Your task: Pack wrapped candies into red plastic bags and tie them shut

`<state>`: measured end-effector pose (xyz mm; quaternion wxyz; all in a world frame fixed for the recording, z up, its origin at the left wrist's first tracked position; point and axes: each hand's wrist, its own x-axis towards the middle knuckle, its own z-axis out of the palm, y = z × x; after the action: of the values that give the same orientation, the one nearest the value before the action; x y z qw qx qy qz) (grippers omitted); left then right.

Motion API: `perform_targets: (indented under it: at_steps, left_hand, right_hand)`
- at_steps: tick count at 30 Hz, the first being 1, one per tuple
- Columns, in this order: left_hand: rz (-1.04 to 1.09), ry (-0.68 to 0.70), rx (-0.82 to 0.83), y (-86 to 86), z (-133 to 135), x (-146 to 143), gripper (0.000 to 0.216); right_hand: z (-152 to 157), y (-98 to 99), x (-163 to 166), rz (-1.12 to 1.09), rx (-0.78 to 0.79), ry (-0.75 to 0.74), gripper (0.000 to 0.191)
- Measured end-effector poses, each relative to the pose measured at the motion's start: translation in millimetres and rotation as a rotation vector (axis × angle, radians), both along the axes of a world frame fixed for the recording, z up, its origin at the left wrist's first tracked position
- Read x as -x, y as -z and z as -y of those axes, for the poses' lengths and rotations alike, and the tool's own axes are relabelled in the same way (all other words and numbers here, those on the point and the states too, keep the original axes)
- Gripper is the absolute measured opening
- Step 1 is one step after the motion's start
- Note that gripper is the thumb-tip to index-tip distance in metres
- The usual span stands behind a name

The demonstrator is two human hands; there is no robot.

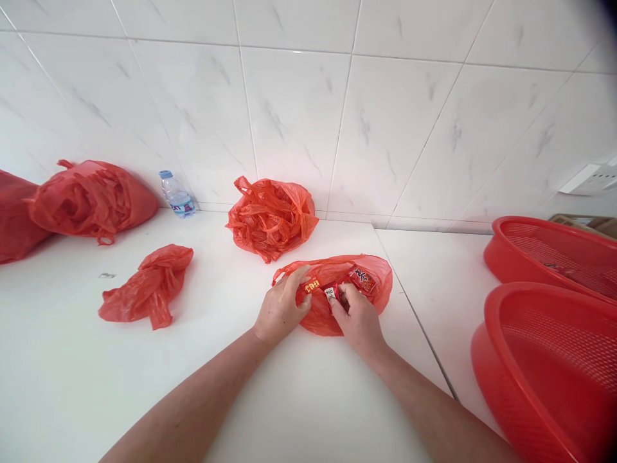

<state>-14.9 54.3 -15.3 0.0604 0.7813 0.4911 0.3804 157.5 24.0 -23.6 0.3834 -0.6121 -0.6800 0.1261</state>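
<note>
A glossy red packet (330,292) with a white label is pinched by the right hand (357,315) over a crinkled, translucent bag (322,324), its long axis partly hidden. Beside the curved left hand (281,308), a yellow-lettered packet (312,285) is slanted up rightward; whether gripped cannot be told.

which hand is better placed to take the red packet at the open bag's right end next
Probably the right hand: it's nearer the red packet, though it pinches a white-labelled packet. The left hand, across the bag, is farther.
</note>
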Motion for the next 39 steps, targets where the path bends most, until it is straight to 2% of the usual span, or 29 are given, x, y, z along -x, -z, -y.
perform_targets:
  at_steps: [25,32,39]
  left_hand:
    - [0.028,0.012,0.015,-1.8,3.1,0.0,0.049]
    - [0.011,0.023,0.019,1.1,1.4,1.2,0.048]
    - [0.013,0.030,0.001,2.6,-0.1,2.2,0.048]
  right_hand:
    - [0.0,-5.3,-1.2,-0.029,0.083,-0.006,0.012]
    - [-1.7,-2.9,1.0,0.041,0.037,0.010,0.010]
    - [-2.5,1.8,-4.1,0.032,-0.084,-0.081,0.034]
